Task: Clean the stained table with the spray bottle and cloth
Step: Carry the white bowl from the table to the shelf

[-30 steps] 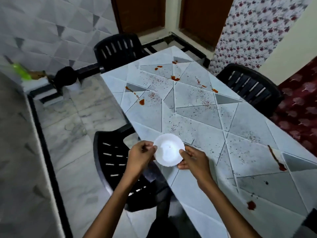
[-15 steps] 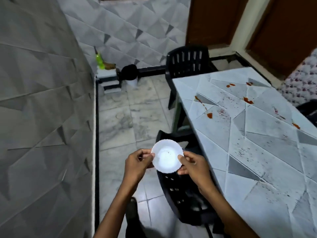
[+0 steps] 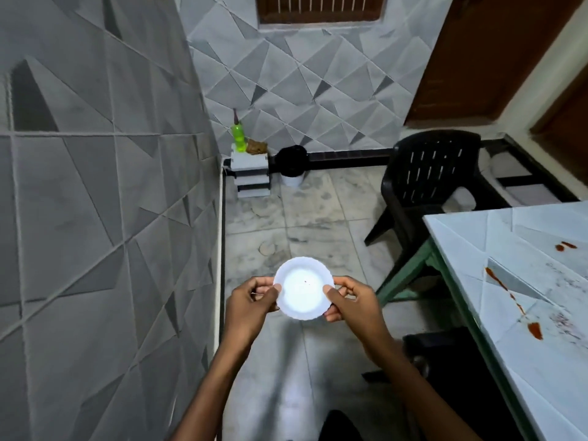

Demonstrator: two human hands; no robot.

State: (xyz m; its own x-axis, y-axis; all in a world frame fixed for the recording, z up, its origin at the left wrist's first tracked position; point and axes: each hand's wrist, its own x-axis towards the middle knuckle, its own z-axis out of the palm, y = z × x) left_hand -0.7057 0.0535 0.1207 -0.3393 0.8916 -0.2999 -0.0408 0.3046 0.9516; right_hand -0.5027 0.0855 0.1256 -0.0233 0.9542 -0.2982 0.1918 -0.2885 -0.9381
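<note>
A small white plate [image 3: 303, 288] is held in front of me over the floor. My left hand [image 3: 251, 305] pinches its left rim and my right hand [image 3: 348, 302] pinches its right rim. The stained table [image 3: 496, 300], with red smears and specks, lies to my right. A green spray bottle [image 3: 238, 138] stands on a small white stand [image 3: 249, 175] in the far corner, and a brown cloth [image 3: 257, 147] lies beside the bottle.
A black bin [image 3: 291, 163] stands right of the white stand. A black plastic chair [image 3: 436, 183] sits at the table's far end, and another dark chair [image 3: 445, 354] is close at my right. A tiled wall [image 3: 95, 218] runs along my left.
The view has swung left, away from the table and toward the corner with the bottle and cloth. Both hands keep holding the plate, which now hangs over the floor.
</note>
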